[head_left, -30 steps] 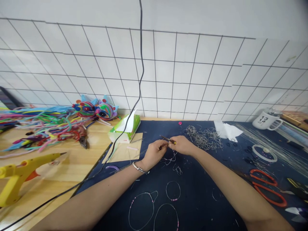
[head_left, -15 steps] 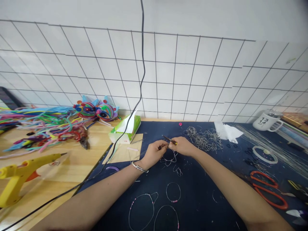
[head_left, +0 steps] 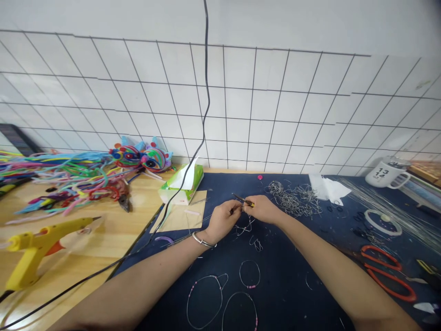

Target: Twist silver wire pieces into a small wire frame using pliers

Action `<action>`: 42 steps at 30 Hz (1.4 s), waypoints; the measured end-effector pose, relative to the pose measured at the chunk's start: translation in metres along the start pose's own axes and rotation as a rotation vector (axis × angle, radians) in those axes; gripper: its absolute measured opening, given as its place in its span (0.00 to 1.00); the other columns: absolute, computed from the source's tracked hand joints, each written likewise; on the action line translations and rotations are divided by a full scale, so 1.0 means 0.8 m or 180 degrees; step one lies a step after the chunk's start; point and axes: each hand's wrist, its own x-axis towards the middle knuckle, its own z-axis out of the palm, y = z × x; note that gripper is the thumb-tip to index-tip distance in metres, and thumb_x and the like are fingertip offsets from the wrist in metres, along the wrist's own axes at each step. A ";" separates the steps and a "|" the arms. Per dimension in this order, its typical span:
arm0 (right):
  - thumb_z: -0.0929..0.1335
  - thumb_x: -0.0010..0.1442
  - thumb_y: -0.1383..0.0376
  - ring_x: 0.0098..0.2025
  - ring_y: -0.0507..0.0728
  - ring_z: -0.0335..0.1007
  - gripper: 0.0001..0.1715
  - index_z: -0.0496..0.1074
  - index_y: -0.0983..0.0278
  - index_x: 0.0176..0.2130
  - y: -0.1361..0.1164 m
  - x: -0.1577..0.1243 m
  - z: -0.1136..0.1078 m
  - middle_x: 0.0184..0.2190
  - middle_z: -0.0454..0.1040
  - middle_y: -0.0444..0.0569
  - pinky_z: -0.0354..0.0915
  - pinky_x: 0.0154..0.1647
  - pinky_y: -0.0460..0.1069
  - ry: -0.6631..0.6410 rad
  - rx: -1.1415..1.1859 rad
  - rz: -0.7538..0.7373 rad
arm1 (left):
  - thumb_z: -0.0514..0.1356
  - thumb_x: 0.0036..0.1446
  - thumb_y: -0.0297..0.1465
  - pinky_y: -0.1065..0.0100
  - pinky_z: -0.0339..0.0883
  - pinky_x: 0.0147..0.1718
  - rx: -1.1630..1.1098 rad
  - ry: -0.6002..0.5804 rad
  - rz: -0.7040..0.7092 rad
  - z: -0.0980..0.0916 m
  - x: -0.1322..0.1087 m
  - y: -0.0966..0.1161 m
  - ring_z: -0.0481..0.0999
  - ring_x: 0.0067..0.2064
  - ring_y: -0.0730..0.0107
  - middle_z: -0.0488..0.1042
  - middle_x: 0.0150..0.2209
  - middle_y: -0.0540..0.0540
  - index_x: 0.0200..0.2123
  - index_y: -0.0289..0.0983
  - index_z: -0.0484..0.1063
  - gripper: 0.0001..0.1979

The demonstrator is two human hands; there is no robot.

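My right hand [head_left: 263, 210] is closed around small yellow-handled pliers [head_left: 248, 202], their dark pointed jaws sticking out up and to the left. Close beside it, my left hand [head_left: 223, 219] pinches the top of a bent silver wire piece [head_left: 244, 227] that hangs below both hands in loops. The exact spot where fingers and wire meet is hidden. Nearer me on the dark mat lie a small wire ring with pink beads [head_left: 250, 274], a larger beaded ring [head_left: 188, 303] and another beaded ring [head_left: 255, 305]. A small bent wire scrap [head_left: 256, 244] rests just below the hanging piece.
A heap of tangled wire [head_left: 294, 200] lies behind my right hand. Orange-handled scissors [head_left: 391, 285], a white tape roll [head_left: 382, 223] and a mug [head_left: 384, 174] are rightward. A tissue box [head_left: 182, 184], a yellow glue gun [head_left: 37, 246] and a black cable [head_left: 206, 92] are leftward.
The whole view has shifted slightly, so things sit a little further right. Both hands keep nearly the same pose on the wire piece and pliers.
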 end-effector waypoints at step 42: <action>0.62 0.50 0.54 0.25 0.48 0.60 0.19 0.68 0.67 0.32 0.021 0.003 0.014 0.25 0.68 0.45 0.56 0.27 0.44 -0.0221 0.1047 0.0381 | 0.58 0.47 0.35 0.78 0.54 0.18 -0.1755 -0.0784 -0.0837 0.003 0.011 -0.031 0.64 0.22 0.79 0.65 0.21 0.52 0.29 0.33 0.66 0.10</action>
